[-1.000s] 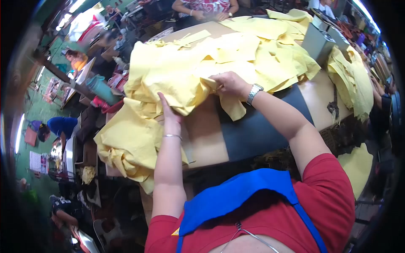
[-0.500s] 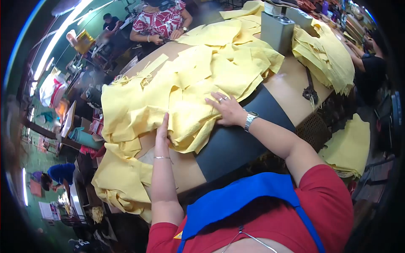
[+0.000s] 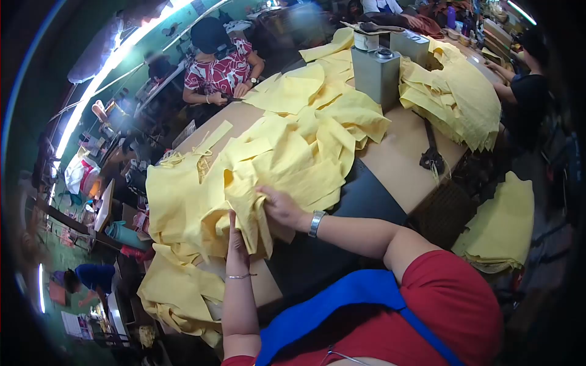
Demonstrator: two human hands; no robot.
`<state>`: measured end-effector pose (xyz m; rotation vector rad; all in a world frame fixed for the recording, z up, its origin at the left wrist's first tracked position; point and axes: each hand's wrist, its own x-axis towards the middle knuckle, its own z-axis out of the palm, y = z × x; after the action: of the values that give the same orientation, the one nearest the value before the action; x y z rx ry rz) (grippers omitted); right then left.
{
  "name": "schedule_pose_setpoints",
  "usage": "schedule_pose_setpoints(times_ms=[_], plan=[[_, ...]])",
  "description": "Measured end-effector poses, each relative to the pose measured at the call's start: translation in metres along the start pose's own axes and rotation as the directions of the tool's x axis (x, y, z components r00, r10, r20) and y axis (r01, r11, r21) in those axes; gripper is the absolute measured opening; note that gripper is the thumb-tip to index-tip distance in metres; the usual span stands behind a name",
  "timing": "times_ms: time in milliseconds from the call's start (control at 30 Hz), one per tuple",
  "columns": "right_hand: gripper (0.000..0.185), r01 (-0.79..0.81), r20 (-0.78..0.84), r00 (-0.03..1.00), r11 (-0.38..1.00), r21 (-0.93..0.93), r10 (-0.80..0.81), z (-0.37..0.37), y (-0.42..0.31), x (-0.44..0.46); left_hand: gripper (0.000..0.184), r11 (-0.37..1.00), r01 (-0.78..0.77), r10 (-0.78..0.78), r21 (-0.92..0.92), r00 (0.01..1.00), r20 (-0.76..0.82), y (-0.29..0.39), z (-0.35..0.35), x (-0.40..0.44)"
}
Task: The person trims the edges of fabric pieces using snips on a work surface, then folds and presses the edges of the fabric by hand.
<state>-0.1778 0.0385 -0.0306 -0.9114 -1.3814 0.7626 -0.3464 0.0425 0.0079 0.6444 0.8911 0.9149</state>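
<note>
A heap of yellow leather sheets (image 3: 293, 160), creased and overlapping, covers much of the table in front of me. My right hand (image 3: 282, 209) is closed on a bunched fold at the heap's near edge, a watch on its wrist. Close by, my left hand (image 3: 237, 243) is seen edge-on against the same fold, one digit pointing up; its other fingers are hidden by leather and the angle. A dark sheet (image 3: 336, 235) lies on the tabletop under my right forearm. More yellow sheets (image 3: 180, 290) hang over the edge to the left of my left arm.
Grey metal cans (image 3: 376, 76) stand at the back beside another yellow stack (image 3: 455, 91). A dark tool (image 3: 431, 160) lies on the brown tabletop. Yellow sheets (image 3: 500, 226) are piled low at right. A person in a patterned top (image 3: 223, 73) works across the table.
My right hand has moved left and nearer to me, from lying spread on the sheets to gripping a fold. The near sheets are bunched up between my hands. The view has shifted.
</note>
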Motion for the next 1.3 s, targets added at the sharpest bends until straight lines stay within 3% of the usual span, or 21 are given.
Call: schedule_pose_setpoints(times_ms=[100,133,200,233,267,300,367,467,600,633,667,733,767,833,867,933,1033,1133,1167,1300], plan=[[0.047,-0.087,0.258,0.961,0.995,-0.037,0.094,-0.002,-0.028,-0.013,0.067,0.906,-0.407,0.374,0.116,0.898,0.231,-0.011,0.007,-0.041],[0.050,-0.133,0.362,0.922,0.991,-0.036,0.136,-0.005,-0.042,-0.016,0.059,0.922,-0.379,0.349,0.078,0.902,0.254,-0.012,-0.009,-0.043],[0.057,-0.091,0.535,0.836,0.992,-0.085,0.122,-0.023,-0.071,-0.011,0.049,0.870,-0.340,0.285,0.356,0.938,0.199,-0.013,-0.057,-0.020],[0.060,-0.070,0.616,0.780,0.993,-0.096,0.114,-0.025,-0.076,-0.014,0.047,0.924,-0.286,0.242,0.253,0.951,0.191,-0.009,-0.059,-0.033],[0.070,0.160,0.510,0.857,0.980,-0.122,-0.077,-0.015,-0.045,-0.027,0.048,0.977,-0.185,0.164,0.108,0.970,0.180,-0.004,-0.067,-0.034],[0.079,0.082,0.615,0.788,0.985,-0.154,0.031,-0.024,-0.070,-0.023,0.048,0.996,-0.079,0.085,-0.043,0.982,0.168,0.002,-0.074,-0.035],[0.081,-0.150,0.761,0.625,0.984,-0.099,0.172,-0.018,-0.092,-0.015,0.048,0.995,0.074,-0.056,-0.060,0.963,0.263,0.010,-0.099,-0.025],[0.084,0.159,0.588,0.788,0.983,0.091,-0.182,0.022,-0.072,-0.025,0.044,1.000,-0.022,0.026,-0.021,0.959,0.282,0.047,-0.086,-0.057],[0.089,0.169,0.623,0.750,0.975,0.145,-0.222,0.066,-0.087,-0.022,0.044,0.991,-0.097,0.056,0.097,0.932,0.358,0.112,-0.123,-0.097],[0.087,0.170,0.649,0.722,0.970,0.171,-0.241,0.078,-0.097,-0.021,0.037,0.977,-0.033,0.009,0.209,0.994,0.113,0.129,-0.136,-0.103],[0.086,0.176,0.671,0.694,0.965,0.193,-0.261,0.092,-0.106,-0.018,0.032,0.958,0.076,-0.038,0.276,0.990,-0.139,0.146,-0.149,-0.108],[0.083,0.208,0.703,0.636,0.948,0.241,-0.318,0.124,-0.122,-0.014,0.029,0.826,-0.267,0.411,0.496,0.889,-0.205,0.154,-0.104,-0.184],[0.082,0.115,0.733,0.610,0.949,0.294,-0.301,0.143,-0.130,-0.012,0.029,0.704,-0.306,0.557,0.641,0.798,-0.231,0.164,-0.117,-0.199],[0.080,0.091,0.798,0.521,0.949,0.301,-0.303,0.164,-0.150,-0.009,0.029,0.944,-0.020,0.153,0.330,0.912,-0.381,0.205,-0.145,-0.220],[0.080,0.216,0.817,0.478,0.944,0.247,-0.323,0.174,-0.146,-0.009,0.031,0.930,0.134,0.028,0.343,0.903,-0.430,0.222,-0.157,-0.224],[0.080,0.462,0.853,0.389,0.875,0.145,-0.347,0.192,-0.128,-0.009,0.033,0.784,0.267,0.070,0.560,0.858,-0.509,0.225,-0.195,-0.226],[0.090,0.757,0.830,0.411,0.648,-0.081,-0.377,0.195,-0.068,-0.016,0.038,0.485,0.376,0.089,0.790,0.877,-0.472,0.219,-0.305,-0.223],[0.101,0.769,0.940,0.301,0.625,-0.138,-0.163,0.193,-0.033,-0.023,0.047,0.029,0.464,0.132,0.885,0.876,-0.464,0.222,-0.341,-0.221],[0.102,0.756,0.951,0.264,0.647,-0.101,-0.161,0.200,-0.023,-0.025,0.050,-0.096,0.486,0.132,0.869,0.871,-0.473,0.226,-0.343,-0.219],[0.109,0.650,0.979,0.168,0.760,-0.021,-0.117,0.243,-0.003,-0.043,0.054,-0.466,0.618,0.185,0.633,0.768,-0.613,0.248,-0.350,-0.200]])
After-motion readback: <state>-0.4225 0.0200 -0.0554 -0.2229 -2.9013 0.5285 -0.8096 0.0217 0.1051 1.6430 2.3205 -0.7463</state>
